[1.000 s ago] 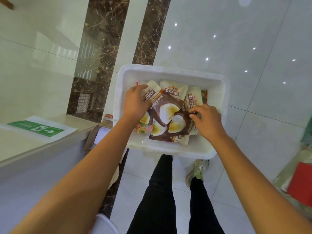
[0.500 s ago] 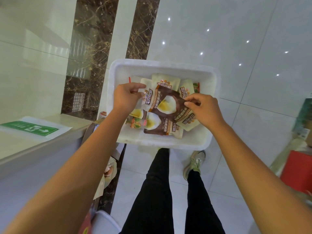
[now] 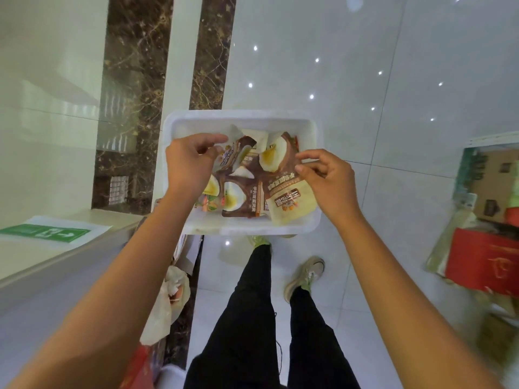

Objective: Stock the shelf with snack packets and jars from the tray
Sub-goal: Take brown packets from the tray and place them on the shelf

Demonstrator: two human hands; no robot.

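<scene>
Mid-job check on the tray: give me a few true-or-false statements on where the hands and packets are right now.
1. The left hand and right hand are both over the white tray. True.
2. The right hand is empty. False: it pinches the edge of a brown and cream packet.
3. Several packets lie in the tray. True.
4. A jar stands in the tray. False: only packets show there.
5. The green sign lies on the counter at the person's left. True.
</scene>
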